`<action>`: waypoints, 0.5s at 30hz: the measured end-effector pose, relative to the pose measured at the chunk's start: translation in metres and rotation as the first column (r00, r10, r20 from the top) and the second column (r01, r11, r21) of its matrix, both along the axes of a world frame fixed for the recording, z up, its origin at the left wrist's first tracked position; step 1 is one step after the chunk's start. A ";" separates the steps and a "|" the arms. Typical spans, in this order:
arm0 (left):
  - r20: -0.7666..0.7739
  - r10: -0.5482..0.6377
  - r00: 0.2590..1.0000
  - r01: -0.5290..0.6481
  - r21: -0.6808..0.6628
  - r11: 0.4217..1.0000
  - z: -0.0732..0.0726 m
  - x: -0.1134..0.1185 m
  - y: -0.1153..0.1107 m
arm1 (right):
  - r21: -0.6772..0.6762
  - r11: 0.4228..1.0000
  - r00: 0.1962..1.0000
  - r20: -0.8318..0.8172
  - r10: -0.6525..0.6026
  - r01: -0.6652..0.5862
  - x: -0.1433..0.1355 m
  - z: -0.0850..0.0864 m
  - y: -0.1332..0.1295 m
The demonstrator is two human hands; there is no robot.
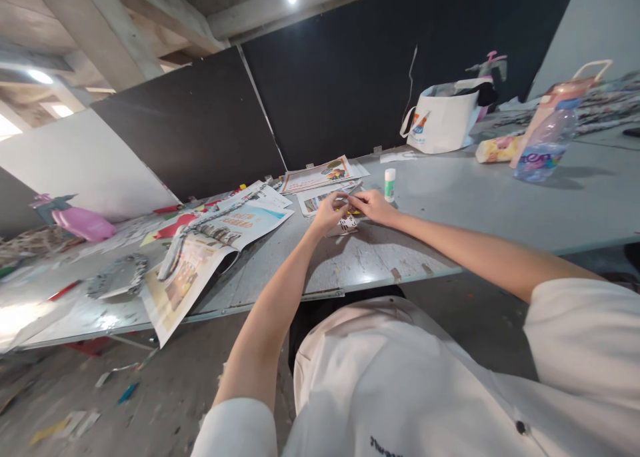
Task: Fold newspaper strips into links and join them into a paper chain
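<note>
Both my hands meet over the grey table, close to its front edge. My left hand [331,212] has its fingers curled around a small piece of printed paper [346,225], white with dark characters. From the other side my right hand [374,207] pinches the same paper, a bit of yellow showing under its fingers. How the paper is folded is hidden by the fingers. Just beyond my right hand a glue stick [389,185] with a white cap and green label stands upright. Printed sheets [325,176] lie flat behind my hands.
Left lie an open magazine [250,220] overhanging the edge, a braided paper ring [119,275], a red pen [65,290] and a pink spray bottle [83,222]. Right stand a white bag [443,120], a water bottle [547,144] and a yellow packet [497,149]. A black partition [340,77] rises behind.
</note>
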State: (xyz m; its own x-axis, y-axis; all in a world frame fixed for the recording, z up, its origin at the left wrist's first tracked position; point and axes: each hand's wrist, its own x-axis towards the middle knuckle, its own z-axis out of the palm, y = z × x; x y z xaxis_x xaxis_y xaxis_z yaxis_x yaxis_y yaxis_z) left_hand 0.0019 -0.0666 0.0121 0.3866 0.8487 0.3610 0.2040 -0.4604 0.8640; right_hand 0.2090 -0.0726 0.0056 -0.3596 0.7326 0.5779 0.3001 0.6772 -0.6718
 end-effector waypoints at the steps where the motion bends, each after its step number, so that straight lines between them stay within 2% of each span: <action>1: 0.004 -0.009 1.000 0.009 -0.009 1.000 0.001 0.000 -0.001 | 0.004 1.000 1.000 -0.005 -0.009 0.009 0.000 0.000 0.000; 6: 0.025 -0.016 1.000 0.016 0.001 1.000 0.001 0.002 -0.002 | -0.030 0.999 1.000 -0.013 -0.021 0.021 0.001 -0.001 0.001; 11: 0.005 -0.003 1.000 0.003 -0.018 1.000 0.001 0.002 -0.003 | -0.124 0.989 0.997 -0.006 0.081 -0.081 0.002 0.000 -0.003; 15: -0.029 -0.015 0.999 0.014 -0.023 1.000 0.003 0.002 -0.005 | -0.195 0.973 0.993 -0.036 0.115 -0.119 0.003 0.000 -0.002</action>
